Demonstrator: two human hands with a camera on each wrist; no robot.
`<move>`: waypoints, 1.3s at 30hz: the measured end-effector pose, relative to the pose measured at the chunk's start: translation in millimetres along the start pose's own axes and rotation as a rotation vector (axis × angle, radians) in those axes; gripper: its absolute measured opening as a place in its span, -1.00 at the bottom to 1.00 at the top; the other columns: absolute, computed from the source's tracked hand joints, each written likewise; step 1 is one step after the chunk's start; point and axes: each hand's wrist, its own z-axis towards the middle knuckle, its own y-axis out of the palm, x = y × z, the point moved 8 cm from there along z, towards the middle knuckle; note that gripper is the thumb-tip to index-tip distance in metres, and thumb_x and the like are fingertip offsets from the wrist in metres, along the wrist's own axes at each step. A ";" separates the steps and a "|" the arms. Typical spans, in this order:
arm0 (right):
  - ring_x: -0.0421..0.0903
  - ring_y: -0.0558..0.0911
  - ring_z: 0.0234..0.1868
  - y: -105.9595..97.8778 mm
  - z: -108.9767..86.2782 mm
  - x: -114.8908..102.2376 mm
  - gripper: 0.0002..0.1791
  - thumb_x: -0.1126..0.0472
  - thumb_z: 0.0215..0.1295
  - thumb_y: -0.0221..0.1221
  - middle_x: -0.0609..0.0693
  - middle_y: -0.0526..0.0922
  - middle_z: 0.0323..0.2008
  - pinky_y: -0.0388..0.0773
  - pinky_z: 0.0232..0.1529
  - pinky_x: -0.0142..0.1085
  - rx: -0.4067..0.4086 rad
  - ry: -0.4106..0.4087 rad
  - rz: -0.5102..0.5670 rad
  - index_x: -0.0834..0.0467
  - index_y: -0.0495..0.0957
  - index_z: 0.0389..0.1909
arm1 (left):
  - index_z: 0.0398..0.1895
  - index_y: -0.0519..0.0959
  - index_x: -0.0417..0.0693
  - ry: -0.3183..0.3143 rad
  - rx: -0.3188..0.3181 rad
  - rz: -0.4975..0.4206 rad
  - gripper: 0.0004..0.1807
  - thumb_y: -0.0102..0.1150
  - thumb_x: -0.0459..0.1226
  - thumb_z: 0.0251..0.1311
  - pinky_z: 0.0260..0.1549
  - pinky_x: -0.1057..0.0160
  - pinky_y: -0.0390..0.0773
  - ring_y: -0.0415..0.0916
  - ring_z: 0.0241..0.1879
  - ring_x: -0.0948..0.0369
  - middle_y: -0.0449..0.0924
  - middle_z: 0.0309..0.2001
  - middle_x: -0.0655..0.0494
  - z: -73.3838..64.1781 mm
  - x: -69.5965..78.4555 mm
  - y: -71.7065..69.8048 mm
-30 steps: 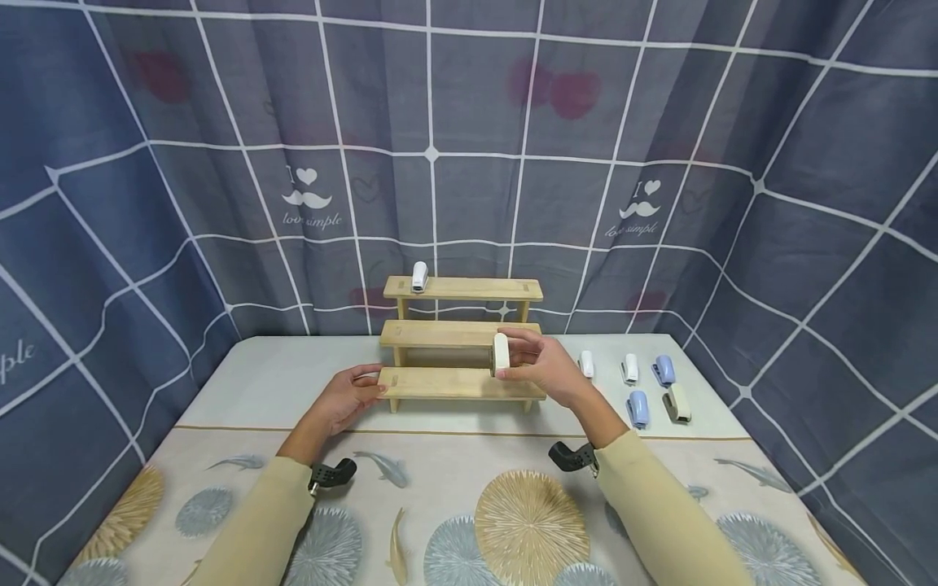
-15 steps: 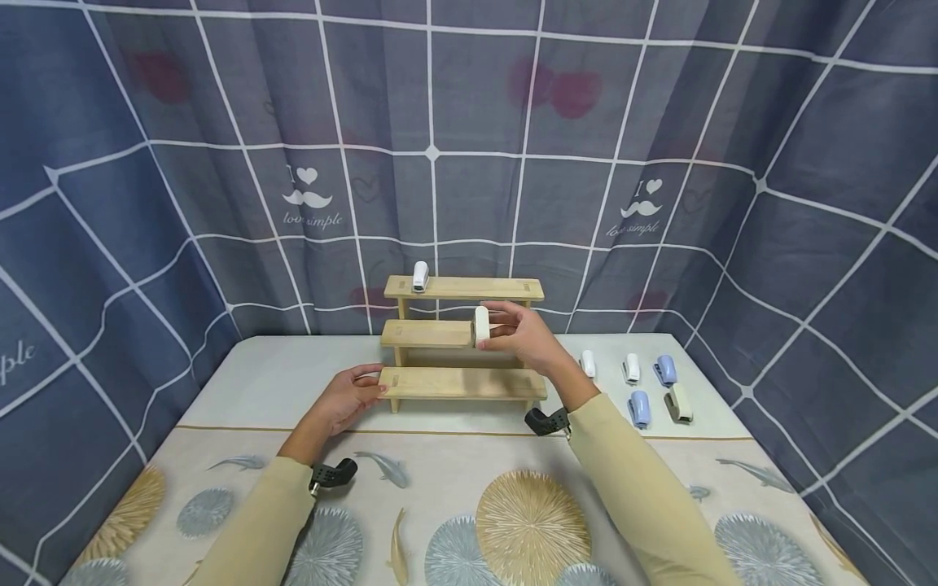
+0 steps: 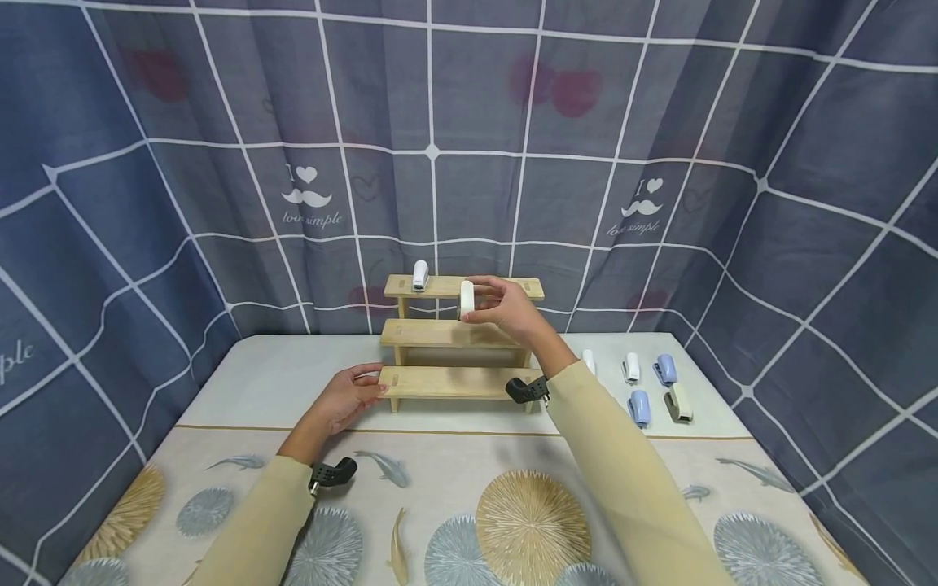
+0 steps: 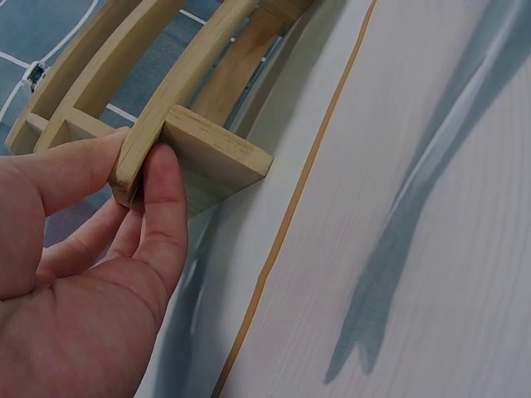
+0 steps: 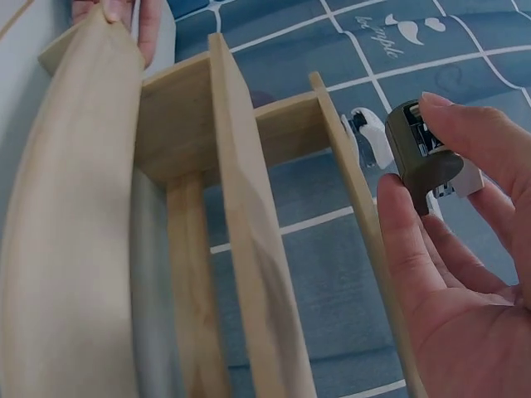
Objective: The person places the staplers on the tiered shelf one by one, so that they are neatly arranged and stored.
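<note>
Right hand [image 3: 506, 309]: gripping a cream stapler [image 3: 466, 300] between thumb and fingers, thumb lying against its dark base in the right wrist view. Stapler is held on end in the head view, pale side toward the camera, in front of the top board [image 3: 447, 286] of a three-tier wooden stand. Contact between stapler and board uncertain; it appears to be clear of the wood, but the angle is poor.

Left hand [image 3: 348, 399]: pinching the left end of the lowest board [image 3: 447, 382], thumb and fingers on opposite faces in the left wrist view. Middle board [image 3: 421, 333] lies between the two others, bare where visible.

Near the held piece: one white stapler [image 3: 420, 276] standing on the top board, toward its left end, apart from the hand.

Right of the stand, on the white part of the tabletop [image 3: 278, 362], five more. Back row, left to right: a white one [image 3: 589, 359] partly covered by the right arm, a second white one [image 3: 631, 369], a violet-blue one [image 3: 665, 369]. Front row: a light blue one [image 3: 639, 408], then a cream one with dark base [image 3: 679, 403].

Outermost: grid-patterned blue-grey curtain [image 3: 484, 195] behind and at both sides; fish and round motifs on the near tabletop.
</note>
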 end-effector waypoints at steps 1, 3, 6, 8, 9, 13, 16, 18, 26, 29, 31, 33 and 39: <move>0.10 0.66 0.12 -0.3 2.6 -0.9 -0.19 0.49 0.06 0.46 0.18 0.57 0.30 0.71 -0.06 -0.36 0.000 0.000 0.009 0.13 0.47 0.39 | 0.50 0.18 -0.42 0.002 -0.003 0.003 -0.29 0.18 -0.54 0.31 -0.18 0.41 0.72 0.66 -0.24 0.34 0.62 -0.15 0.14 -0.2 0.1 0.2; 0.11 0.66 0.12 -0.9 8.3 -2.9 -0.19 0.51 0.07 0.45 0.19 0.56 0.30 0.72 -0.08 -0.35 0.000 0.002 0.031 0.16 0.46 0.40 | 0.51 0.19 -0.41 0.000 -0.001 0.010 -0.29 0.18 -0.53 0.32 -0.19 0.42 0.72 0.65 -0.24 0.34 0.62 -0.14 0.14 -0.1 0.1 0.4; 0.10 0.66 0.12 -2.4 17.0 -6.9 -0.19 0.50 0.09 0.44 0.21 0.57 0.28 0.74 -0.06 -0.30 0.002 0.005 0.041 0.17 0.45 0.41 | 0.51 0.19 -0.40 -0.002 0.002 0.019 -0.30 0.18 -0.52 0.33 -0.17 0.41 0.72 0.65 -0.23 0.35 0.62 -0.13 0.13 0.6 -0.2 -0.4; 0.09 0.67 0.13 -3.9 22.6 -9.8 -0.20 0.47 0.10 0.45 0.20 0.59 0.27 0.73 -0.01 -0.26 0.010 0.004 0.017 0.14 0.45 0.41 | 0.51 0.19 -0.39 -0.004 0.004 0.022 -0.30 0.18 -0.52 0.34 -0.14 0.40 0.72 0.65 -0.22 0.35 0.61 -0.12 0.12 1.2 -0.4 -1.1; 0.09 0.67 0.14 -4.9 25.5 -10.9 -0.19 0.45 0.10 0.46 0.20 0.60 0.26 0.72 0.02 -0.24 0.013 0.002 -0.002 0.14 0.45 0.42 | 0.51 0.20 -0.38 -0.006 0.009 0.020 -0.31 0.18 -0.52 0.34 -0.14 0.40 0.72 0.65 -0.22 0.34 0.61 -0.12 0.12 1.7 -0.6 -1.7; 0.10 0.66 0.20 -6.5 35.0 -15.3 -0.18 0.38 0.10 0.49 0.19 0.62 0.25 0.69 0.16 -0.13 0.020 -0.006 -0.081 0.11 0.44 0.43 | 0.51 0.19 -0.38 -0.007 0.011 0.025 -0.31 0.17 -0.51 0.35 -0.14 0.39 0.72 0.65 -0.22 0.34 0.60 -0.11 0.11 2.2 -1.1 -3.0; 0.11 0.64 0.23 -7.4 40.0 -15.3 -0.17 0.37 0.09 0.50 0.18 0.62 0.25 0.66 0.21 -0.07 0.025 0.010 -0.104 0.07 0.45 0.43 | 0.51 0.20 -0.38 -0.008 0.011 0.021 -0.32 0.17 -0.52 0.34 -0.15 0.39 0.72 0.65 -0.22 0.34 0.61 -0.11 0.11 2.3 -1.9 -2.5; 0.12 0.63 0.25 -8.6 42.8 -14.3 -0.16 0.36 0.10 0.50 0.19 0.62 0.26 0.64 0.24 -0.06 0.030 0.026 -0.110 0.06 0.44 0.44 | 0.51 0.19 -0.39 -0.006 0.003 0.013 -0.31 0.16 -0.53 0.34 -0.15 0.38 0.72 0.66 -0.21 0.33 0.62 -0.10 0.10 2.2 -2.3 -1.6; 0.13 0.60 0.28 -14.7 53.8 -7.7 -0.14 0.38 0.10 0.49 0.21 0.57 0.29 0.62 0.26 -0.06 0.045 0.101 -0.125 0.07 0.41 0.46 | 0.52 0.17 -0.39 -0.002 0.004 0.013 -0.32 0.14 -0.53 0.36 -0.10 0.35 0.73 0.66 -0.18 0.32 0.60 -0.03 0.05 2.8 -3.1 -2.5; 0.12 0.60 0.28 -16.5 56.2 -7.4 -0.16 0.37 0.10 0.50 0.21 0.59 0.28 0.61 0.27 -0.05 0.046 0.110 -0.172 0.06 0.43 0.44 | 0.52 0.17 -0.38 -0.003 0.005 0.017 -0.31 0.15 -0.51 0.36 -0.09 0.34 0.73 0.66 -0.17 0.31 0.60 0.00 0.00 3.4 -3.4 -2.7; 0.12 0.60 0.27 -16.8 57.0 -7.8 -0.16 0.36 0.09 0.50 0.21 0.59 0.27 0.60 0.28 -0.04 0.045 0.114 -0.195 0.06 0.44 0.44 | 0.52 0.18 -0.37 -0.008 0.007 0.020 -0.31 0.16 -0.51 0.36 -0.10 0.35 0.73 0.66 -0.17 0.31 0.60 0.01 -0.01 3.5 -3.7 -2.8; 0.11 0.60 0.28 -16.9 57.5 -7.9 -0.16 0.34 0.09 0.51 0.19 0.59 0.28 0.59 0.29 -0.03 0.044 0.119 -0.210 0.05 0.44 0.44 | 0.53 0.18 -0.35 -0.015 0.010 0.025 -0.30 0.17 -0.50 0.36 -0.11 0.36 0.73 0.66 -0.17 0.31 0.59 0.03 -0.02 3.0 -3.3 -2.8; 0.10 0.60 0.28 -17.4 60.8 -4.5 -0.16 0.33 0.11 0.51 0.18 0.59 0.28 0.58 0.30 -0.04 0.039 0.139 -0.223 0.07 0.43 0.44 | 0.51 0.23 -0.32 -0.030 0.023 0.029 -0.32 0.19 -0.50 0.35 -0.14 0.37 0.73 0.66 -0.19 0.32 0.61 0.00 0.02 3.4 -4.3 -3.9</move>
